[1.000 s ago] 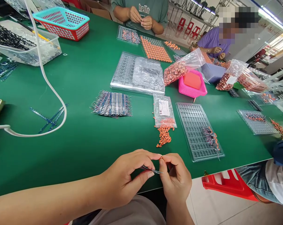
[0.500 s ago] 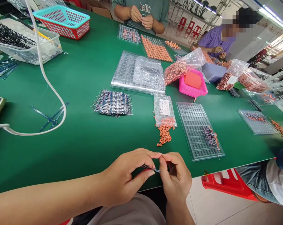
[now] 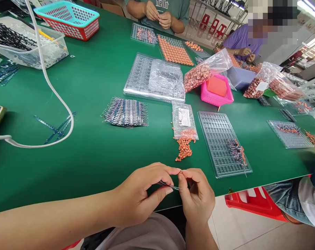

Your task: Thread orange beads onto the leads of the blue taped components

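My left hand [image 3: 143, 196] is closed, its thumb and fingers pinching a thin, dark strip with fine wire-like ends [image 3: 175, 188]. Its index fingertip touches a tiny orange-brown round piece [image 3: 180, 172]. Thumb and index finger of my right hand [image 3: 198, 194] pinch that round piece from the other side. Most of the strip is hidden in the fingers. Just beyond the hands, small orange round pieces [image 3: 184, 149] spill from a labelled clear bag [image 3: 183, 121]. To the right lies a clear ribbed tray [image 3: 214, 139] with strips bearing orange pieces [image 3: 237, 151] at one end.
A fanned stack of strips [image 3: 126, 111] lies left of the bag. Behind are stacked clear trays [image 3: 139, 74] and a pink basket [image 3: 217, 101]. A white cable [image 3: 53, 85] loops across the left. Two people work across the table; another person's leg [image 3: 287, 201] shows at right.
Both hands keep nearly the same pose, with the small round piece showing slightly more between the fingertips. The view has shifted a little.
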Available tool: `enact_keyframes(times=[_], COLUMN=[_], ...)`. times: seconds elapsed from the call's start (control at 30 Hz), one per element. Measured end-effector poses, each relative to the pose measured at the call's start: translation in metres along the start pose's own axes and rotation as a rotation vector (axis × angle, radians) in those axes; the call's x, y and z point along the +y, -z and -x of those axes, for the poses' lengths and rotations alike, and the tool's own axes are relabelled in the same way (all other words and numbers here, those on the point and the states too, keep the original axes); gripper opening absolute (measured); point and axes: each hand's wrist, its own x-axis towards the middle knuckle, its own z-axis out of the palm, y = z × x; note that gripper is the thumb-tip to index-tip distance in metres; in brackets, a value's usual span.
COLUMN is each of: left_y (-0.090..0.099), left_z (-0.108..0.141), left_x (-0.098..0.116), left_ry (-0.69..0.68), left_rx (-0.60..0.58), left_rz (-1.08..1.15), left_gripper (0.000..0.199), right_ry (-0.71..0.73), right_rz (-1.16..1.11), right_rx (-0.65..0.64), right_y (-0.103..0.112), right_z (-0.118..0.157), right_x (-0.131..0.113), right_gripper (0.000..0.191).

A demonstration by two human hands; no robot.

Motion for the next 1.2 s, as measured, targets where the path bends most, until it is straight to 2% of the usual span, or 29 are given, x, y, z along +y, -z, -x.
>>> enact_keyframes(times=[0.37,0.8,1.2], left_y=[-0.0015,0.0030,0.0037], left_z=[-0.0002,-0.0021,-0.0036], left_x=[-0.0021,0.0013,0.0016], left_ry=[0.039,0.309,0.427], left_rx=[-0.003,-0.050,-0.045], left_rz=[0.047,0.305,0.440], left_gripper=[0.013,0.007,0.007], right_ry=[0.047,0.034,0.032], right_rz=[0.066,0.057,0.070], right_rx=[0.023,0.022,0.014], right_y=[-0.0011,-0.0019,-0.0018], right_z=[-0.0058,-0.0053,-0.0040], right_x=[-0.0004,-0.0010,-0.0021], right_gripper=[0.019,0.019,0.015])
